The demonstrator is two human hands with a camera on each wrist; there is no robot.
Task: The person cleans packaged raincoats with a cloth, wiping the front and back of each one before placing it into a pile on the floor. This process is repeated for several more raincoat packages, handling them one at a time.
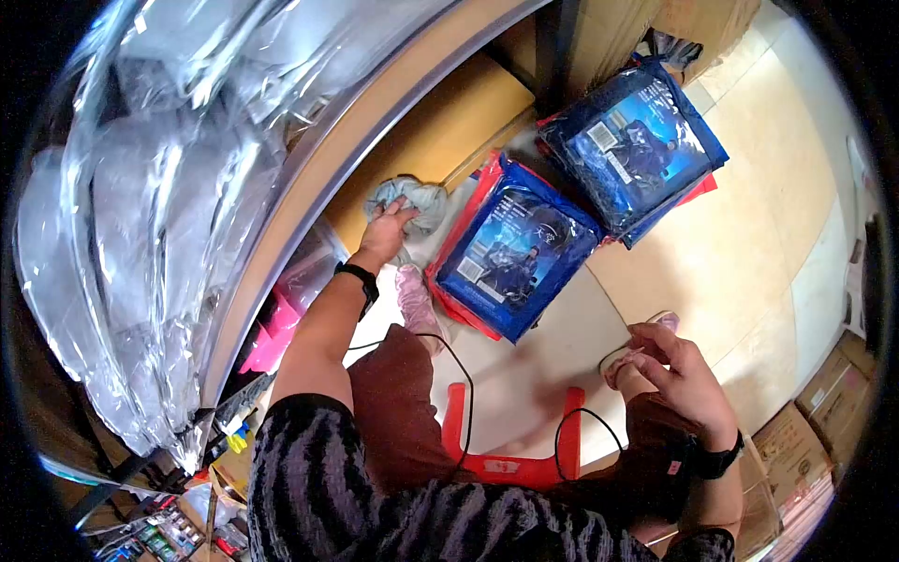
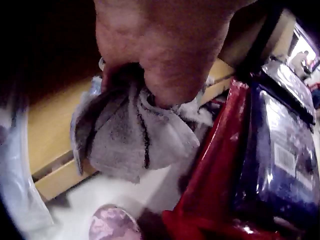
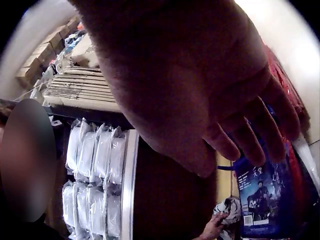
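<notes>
My left hand (image 1: 386, 234) grips a bunched grey cloth (image 1: 427, 206) beside a yellow-brown wooden ledge. In the left wrist view the cloth (image 2: 140, 145) hangs in folds below the fingers, above the floor and a pink patterned shoe. Just right of it stands a blue-and-red plastic-wrapped package (image 1: 520, 253) with a printed front. A second such package (image 1: 641, 140) sits behind it, further right. My right hand (image 1: 691, 382) is over my right knee, its fingers loosely bent and holding nothing. The right wrist view shows its palm and spread fingers (image 3: 252, 142).
A red plastic stool (image 1: 510, 468) is between my legs. Clear-wrapped white packs (image 1: 178, 178) fill a curved-looking table edge at left. Cardboard boxes (image 1: 791, 440) stand at right, and a torn carton (image 1: 609, 37) is behind the packages. A black cable (image 1: 468, 375) crosses my lap.
</notes>
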